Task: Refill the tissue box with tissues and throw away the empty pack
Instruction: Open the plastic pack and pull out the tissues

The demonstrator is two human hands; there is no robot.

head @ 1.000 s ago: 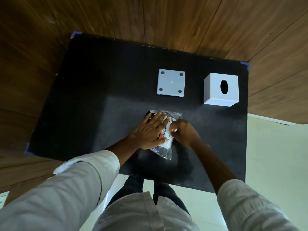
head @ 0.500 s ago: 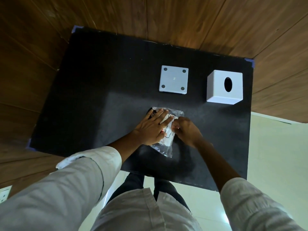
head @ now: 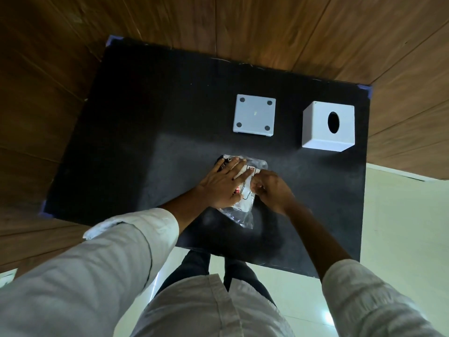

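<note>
Dim wide-angle view, edges bowed, glare on the pale floor.

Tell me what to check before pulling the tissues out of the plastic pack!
1. Pack held steady: ok. The left hand lies flat on the tissue pack, pressing it to the black mat.
2. Pack opened: cannot tell. The right hand pinches at its edge, but no opening shows.
3. Box ready to fill: ok. The white tissue box stands apart from its base plate, which lies beside it with its feet up.
4. Box empty: cannot tell. Its oval hole looks dark.
5. Bin for the empty pack: cannot tell. None is in view.
</note>
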